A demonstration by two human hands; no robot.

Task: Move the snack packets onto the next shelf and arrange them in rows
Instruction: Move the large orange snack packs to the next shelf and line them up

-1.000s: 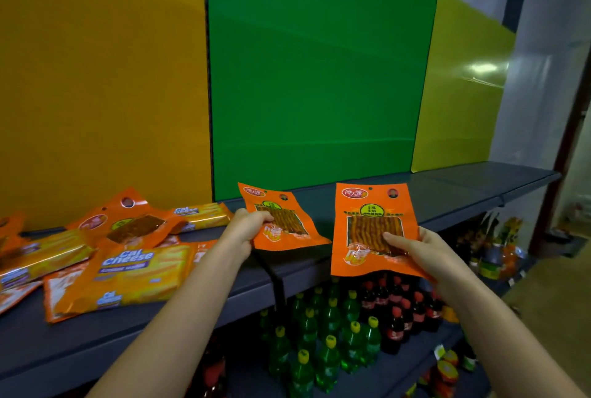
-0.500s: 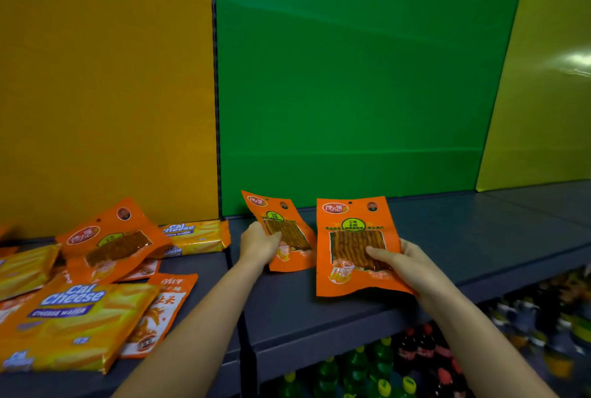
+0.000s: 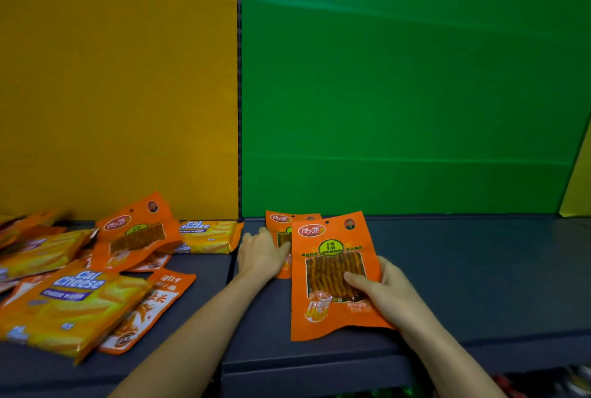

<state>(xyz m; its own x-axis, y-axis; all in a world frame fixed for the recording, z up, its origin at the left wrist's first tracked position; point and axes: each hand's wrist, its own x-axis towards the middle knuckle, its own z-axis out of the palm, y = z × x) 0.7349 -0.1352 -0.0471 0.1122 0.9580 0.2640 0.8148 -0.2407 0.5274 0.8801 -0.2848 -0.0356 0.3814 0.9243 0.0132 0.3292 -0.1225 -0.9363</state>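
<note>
My right hand [image 3: 382, 293] grips an orange snack packet [image 3: 329, 273] with a clear window, low over the grey shelf [image 3: 463, 276] in front of the green panel. My left hand [image 3: 260, 255] holds a second orange packet [image 3: 281, 223] just behind and to the left; the front packet covers most of it. On the left shelf section, before the yellow panel, lies a loose pile: a Cal Cheese pack [image 3: 70, 305], another orange packet [image 3: 134, 234], and a further Cal Cheese pack [image 3: 208, 234] at the back.
A dark seam [image 3: 228, 269] splits the two shelf sections. An orange-and-white packet [image 3: 150, 305] lies by the pile's right edge. The shelf's front edge [image 3: 319, 365] runs below my arms, with bottles on a lower shelf barely visible underneath.
Both hands have carried their packets forward and down toward the green-backed shelf. The two packets have come together and now overlap. My view has dropped and moved closer to the shelf.
</note>
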